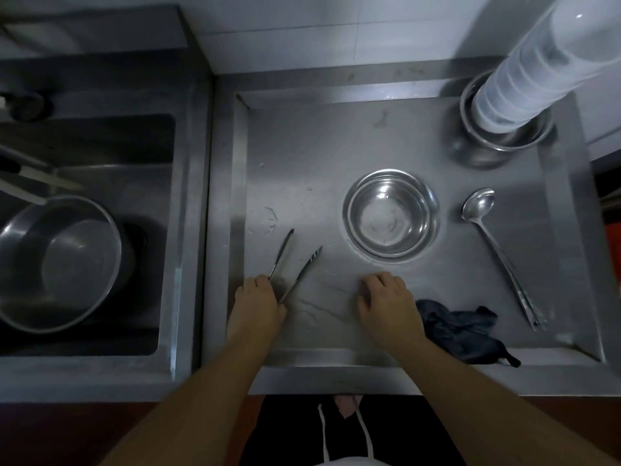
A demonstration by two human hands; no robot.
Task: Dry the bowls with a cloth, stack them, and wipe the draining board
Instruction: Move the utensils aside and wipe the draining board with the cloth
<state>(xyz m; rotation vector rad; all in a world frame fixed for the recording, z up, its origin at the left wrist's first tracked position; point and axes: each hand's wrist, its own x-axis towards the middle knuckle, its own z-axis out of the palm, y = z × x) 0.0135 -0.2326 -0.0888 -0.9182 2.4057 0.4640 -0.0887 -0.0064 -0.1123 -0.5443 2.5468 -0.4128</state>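
Two steel bowls (391, 216) sit nested, open side up, in the middle of the steel draining board (302, 156). A dark blue cloth (463, 331) lies crumpled at the board's front right, just right of my right hand (386, 301). That hand rests on the board with loosely curled fingers and holds nothing. At the front left my left hand (258, 301) grips the handle end of metal tongs (295, 267), whose two arms point away from me. Another steel bowl (504, 129) stands at the back right.
A tall stack of clear plastic cups (537, 68) stands in the back-right bowl. A steel ladle (500, 253) lies on the board's right side. To the left is a sink (100, 156) with a large steel basin (57, 264) and utensils in it.
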